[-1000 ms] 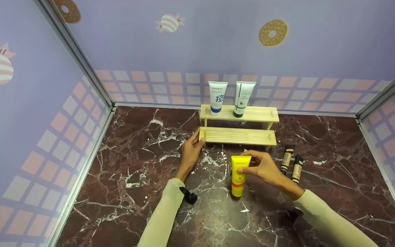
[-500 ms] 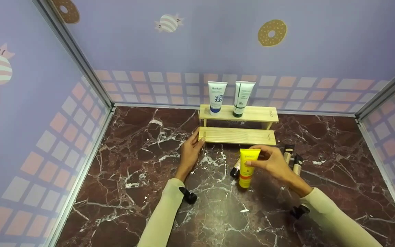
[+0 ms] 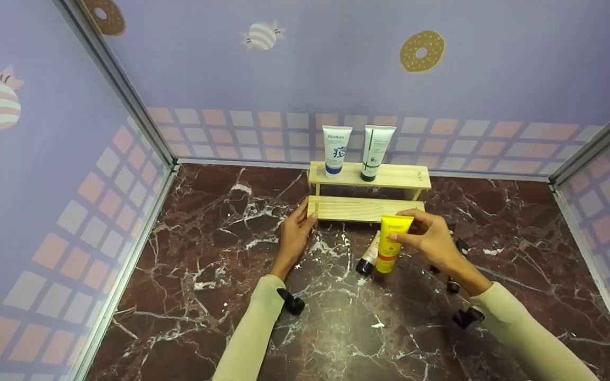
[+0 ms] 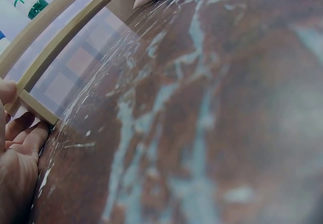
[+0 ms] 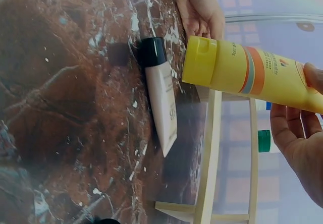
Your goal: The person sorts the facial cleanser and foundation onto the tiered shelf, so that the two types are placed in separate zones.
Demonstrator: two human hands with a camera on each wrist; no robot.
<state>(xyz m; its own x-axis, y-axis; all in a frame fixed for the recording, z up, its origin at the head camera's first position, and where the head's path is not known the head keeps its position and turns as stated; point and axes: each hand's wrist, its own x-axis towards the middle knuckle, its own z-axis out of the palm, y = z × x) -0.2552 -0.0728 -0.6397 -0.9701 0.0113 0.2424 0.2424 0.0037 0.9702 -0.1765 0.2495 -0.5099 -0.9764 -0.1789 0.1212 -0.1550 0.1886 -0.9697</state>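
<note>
My right hand point(image 3: 434, 242) pinches a yellow squeeze tube point(image 3: 393, 241) near its flat upper end, thumb in front and fingers behind. The tube's yellow cap point(image 5: 200, 61) points down; it hangs in front of the right part of a two-tier wooden display stand point(image 3: 350, 209). With thumb and fingers, my left hand point(image 3: 293, 235) grips the left end of the stand's lower tier. On the upper tier stand a white tube with a blue base point(image 3: 335, 151) and a white tube with a green cap point(image 3: 376, 152). A beige tube with a black cap point(image 5: 164, 100) lies below the yellow tube.
Dark tubes point(image 3: 462, 246) lie on the marbled tabletop point(image 3: 220, 254), partly hidden by my right hand and wrist. A patterned purple wall point(image 3: 326, 69) stands right behind the stand, with side walls left and right.
My right hand has carried the yellow tube up and to the right, toward the stand, uncovering the beige tube. The left hand and the tubes on the upper tier have stayed put.
</note>
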